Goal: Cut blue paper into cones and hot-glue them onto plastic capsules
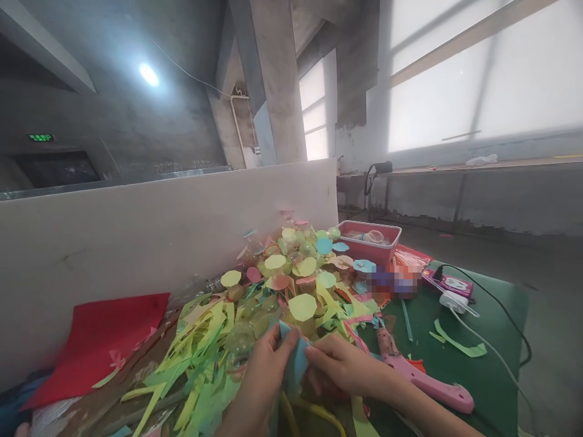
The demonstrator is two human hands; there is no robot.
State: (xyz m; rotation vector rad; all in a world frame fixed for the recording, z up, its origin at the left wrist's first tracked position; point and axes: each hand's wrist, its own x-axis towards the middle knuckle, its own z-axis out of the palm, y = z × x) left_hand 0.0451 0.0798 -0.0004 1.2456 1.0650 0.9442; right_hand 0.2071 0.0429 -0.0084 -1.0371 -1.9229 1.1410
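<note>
A piece of light blue paper (297, 363) is held up between my two hands at the front of the table. My left hand (268, 359) pinches its upper left edge between thumb and fingers. From the other side, my right hand (337, 364) grips the paper's right edge, its fingers partly hidden behind it. Below the paper lies something with yellow loops (314, 413), mostly hidden. Just to the right of my right hand rests a pink-handled glue gun (428, 381) with a stained nozzle end.
Beyond my hands is a heap of clear plastic cups topped with coloured paper discs (302, 308). Green and yellow paper strips (200, 346) pile up at left, near a red sheet (104, 340). A pink bin (371, 246), power strip (449, 283) and cables stand right.
</note>
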